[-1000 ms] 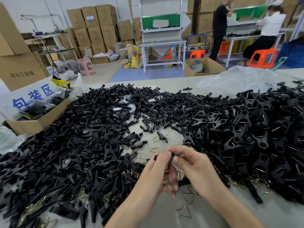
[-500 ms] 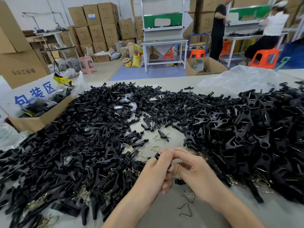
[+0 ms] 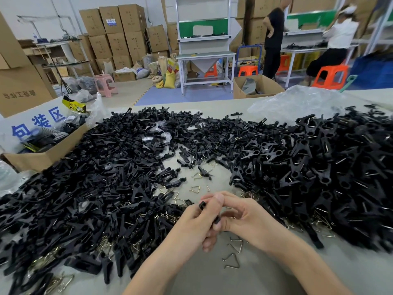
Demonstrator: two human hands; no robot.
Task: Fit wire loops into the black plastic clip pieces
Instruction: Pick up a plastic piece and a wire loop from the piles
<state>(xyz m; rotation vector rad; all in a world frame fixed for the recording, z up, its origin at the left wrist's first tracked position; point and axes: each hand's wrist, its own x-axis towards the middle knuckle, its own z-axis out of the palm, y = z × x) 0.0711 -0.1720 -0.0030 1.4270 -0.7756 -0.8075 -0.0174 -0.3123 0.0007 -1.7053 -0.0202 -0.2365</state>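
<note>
My left hand and my right hand meet low in the middle of the table, both pinching one black plastic clip piece. Only the clip's two ends show between the fingers; any wire loop in it is hidden. Loose wire loops lie on the table just below my hands, and more wire loops just above them. A large heap of black clip pieces fills the left side. Another heap of black clips with wire showing in them fills the right side.
An open cardboard box with black parts stands at the left table edge. A crumpled clear plastic bag lies at the far right. Beyond the table are stacked cartons, a white workbench, orange stools and two people at another bench.
My hands have closed more tightly around the clip and shifted a little lower. The camera view has tilted slightly; the heaps have not moved.
</note>
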